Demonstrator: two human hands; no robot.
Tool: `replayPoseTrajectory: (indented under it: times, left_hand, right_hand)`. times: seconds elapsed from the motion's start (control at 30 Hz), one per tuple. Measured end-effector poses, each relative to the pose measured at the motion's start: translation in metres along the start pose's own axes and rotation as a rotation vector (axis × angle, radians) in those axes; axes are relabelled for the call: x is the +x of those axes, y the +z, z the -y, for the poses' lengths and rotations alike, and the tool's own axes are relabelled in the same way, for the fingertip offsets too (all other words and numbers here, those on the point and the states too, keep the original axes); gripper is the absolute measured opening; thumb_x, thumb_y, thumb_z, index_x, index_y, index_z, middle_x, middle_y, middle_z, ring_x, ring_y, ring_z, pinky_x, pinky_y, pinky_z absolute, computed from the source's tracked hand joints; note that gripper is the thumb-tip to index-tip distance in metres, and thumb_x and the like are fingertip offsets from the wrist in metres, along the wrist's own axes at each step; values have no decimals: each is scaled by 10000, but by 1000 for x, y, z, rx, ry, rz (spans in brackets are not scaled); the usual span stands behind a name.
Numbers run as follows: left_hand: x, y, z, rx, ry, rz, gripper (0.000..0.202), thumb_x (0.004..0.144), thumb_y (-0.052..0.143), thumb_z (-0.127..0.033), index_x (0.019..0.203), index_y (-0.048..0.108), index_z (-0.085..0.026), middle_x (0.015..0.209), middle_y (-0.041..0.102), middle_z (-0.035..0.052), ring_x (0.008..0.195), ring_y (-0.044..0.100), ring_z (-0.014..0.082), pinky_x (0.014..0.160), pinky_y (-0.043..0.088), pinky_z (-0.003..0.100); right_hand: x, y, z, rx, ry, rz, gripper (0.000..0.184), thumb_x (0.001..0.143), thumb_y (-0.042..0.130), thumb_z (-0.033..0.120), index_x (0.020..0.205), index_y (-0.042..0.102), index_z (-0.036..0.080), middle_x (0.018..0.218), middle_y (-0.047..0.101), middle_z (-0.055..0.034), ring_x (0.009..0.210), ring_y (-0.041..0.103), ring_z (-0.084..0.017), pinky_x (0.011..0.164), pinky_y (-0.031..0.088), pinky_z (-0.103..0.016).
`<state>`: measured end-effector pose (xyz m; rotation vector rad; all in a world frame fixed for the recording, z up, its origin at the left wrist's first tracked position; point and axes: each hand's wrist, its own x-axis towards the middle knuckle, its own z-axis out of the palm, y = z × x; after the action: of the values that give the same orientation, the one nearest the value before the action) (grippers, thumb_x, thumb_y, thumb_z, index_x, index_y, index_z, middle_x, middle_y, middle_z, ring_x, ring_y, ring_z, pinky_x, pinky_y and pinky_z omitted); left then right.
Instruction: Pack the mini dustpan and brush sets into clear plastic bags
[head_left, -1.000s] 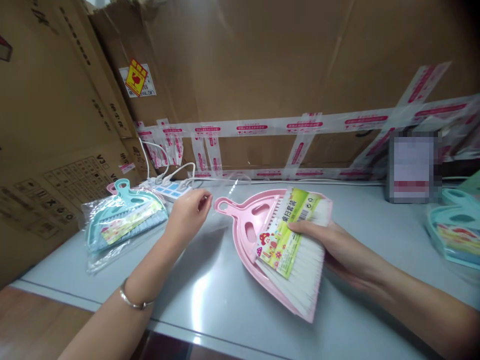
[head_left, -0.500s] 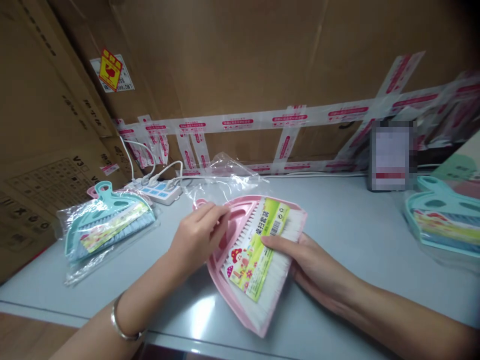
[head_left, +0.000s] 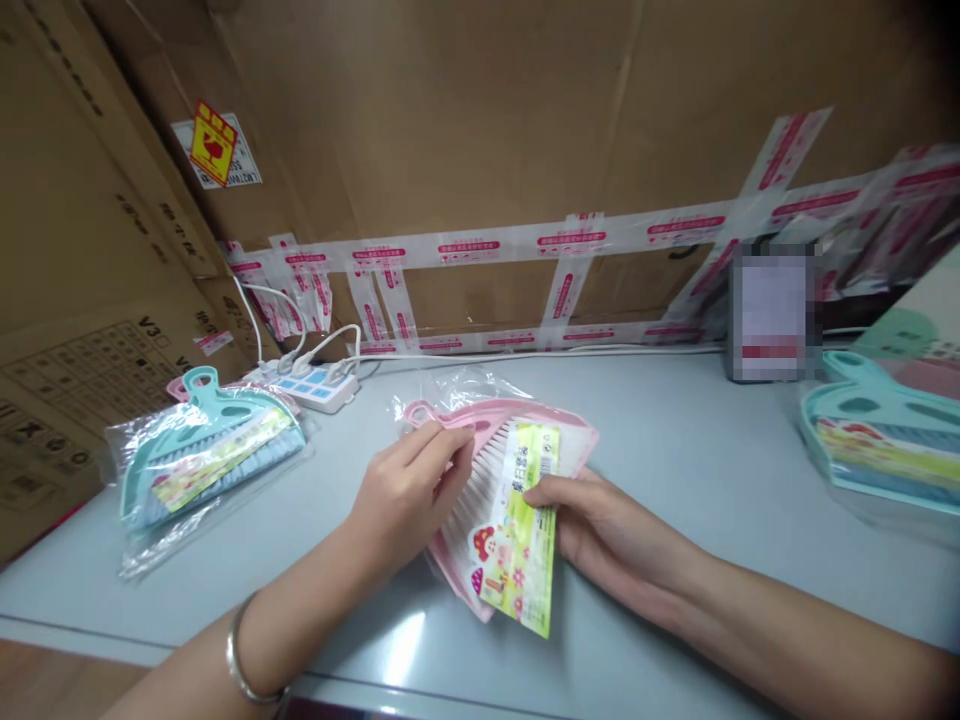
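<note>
A pink dustpan with a white-bristled brush sits at a tilt between my hands. A green and white printed card label with a mushroom picture lies across the bristles and juts past the lower edge. My right hand grips the set from the right, thumb on the label and fingers underneath. Over the pan's upper left, my left hand has its fingers pinched together; what is between them is hidden. A clear plastic bag is bunched behind the pan's handle.
At left lies a bagged turquoise dustpan set, with a pink handle behind it. Another turquoise dustpan set is at the right edge. A power strip with white cords, a blurred-out device and large cardboard boxes stand behind.
The dustpan set has tipped in my hands, and the label and bristles have shifted against the pan. The plastic bag has sunk lower behind it. Both hands stay near the same spots.
</note>
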<state>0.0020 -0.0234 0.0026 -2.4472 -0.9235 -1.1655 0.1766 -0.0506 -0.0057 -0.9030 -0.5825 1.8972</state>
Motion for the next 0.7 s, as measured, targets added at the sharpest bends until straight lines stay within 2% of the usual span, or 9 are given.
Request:
replayPoseTrajectory:
  times: [0.07, 0.17, 0.33, 0.43, 0.47, 0.53, 0.6, 0.67, 0.7]
  left_hand:
    - [-1, 1, -1, 10, 5, -8, 109, 851, 493, -102, 841, 593, -143, 623, 563, -19, 513, 481, 58, 488, 410, 164]
    - [-1, 1, -3, 63, 74, -8, 110, 845, 496, -97, 825, 596, -139, 587, 543, -26, 491, 470, 67, 464, 393, 176]
    - [-1, 1, -13, 87, 441, 111, 107, 845, 484, -94, 870, 588, -95, 572, 554, -12, 495, 490, 104, 416, 349, 232]
    - [-1, -1, -13, 12, 423, 119, 103, 838, 520, -122, 927, 570, -112, 649, 605, 7, 556, 532, 110, 465, 398, 230]
    - [-1, -2, -11, -24, 364, 75, 134, 831, 542, -140, 963, 563, -129, 704, 623, 17, 614, 558, 116, 521, 436, 232]
    - [-1, -4, -4, -83, 168, -92, 269, 806, 594, -182, 1067, 534, -174, 896, 637, 54, 821, 593, 150, 704, 489, 280]
    - [-1, -4, 4, -174, -159, -271, 427, 788, 627, -245, 1185, 472, -220, 1139, 569, 88, 1036, 549, 195, 855, 467, 352]
    - [0, -2, 9, -402, -566, -296, 497, 812, 595, -363, 1257, 408, -245, 1303, 465, 103, 1124, 517, 219, 906, 451, 386]
    - [0, 1, 10, -582, -755, -226, 507, 835, 547, -429, 1281, 388, -247, 1338, 443, 106, 1124, 528, 221, 914, 452, 392]
  right_hand:
    - [1, 0, -1, 27, 8, 6, 440, 639, 543, 1, 1049, 603, 147, 917, 695, -56, 823, 652, -193, 765, 531, -307]
    - [3, 0, -4, 63, -12, -61, 465, 688, 554, 17, 1131, 567, 158, 895, 696, -53, 823, 657, -197, 771, 537, -324]
    - [7, -3, -9, 87, -143, -211, 368, 804, 597, 161, 1167, 541, 165, 878, 700, -60, 796, 669, -202, 729, 560, -342]
    - [8, -2, -5, 127, -203, -226, 369, 807, 601, 151, 1170, 540, 174, 914, 701, -57, 813, 673, -197, 719, 571, -330]
    - [7, -2, -3, 142, -217, -232, 374, 802, 607, 146, 1169, 542, 178, 931, 700, -56, 822, 674, -194, 716, 574, -321]
    - [7, -1, 2, 171, -253, -242, 383, 789, 628, 145, 1161, 550, 191, 968, 697, -50, 849, 673, -186, 716, 578, -298]
    - [6, -1, 5, 199, -307, -235, 397, 771, 655, 152, 1152, 558, 206, 998, 693, -39, 884, 668, -174, 726, 578, -270]
    - [5, -1, 6, 220, -363, -219, 424, 750, 681, 159, 1152, 559, 220, 1015, 690, -26, 911, 662, -163, 738, 576, -249]
    - [5, -1, 6, 222, -382, -215, 441, 739, 692, 161, 1154, 557, 224, 1020, 688, -22, 917, 661, -161, 743, 576, -244]
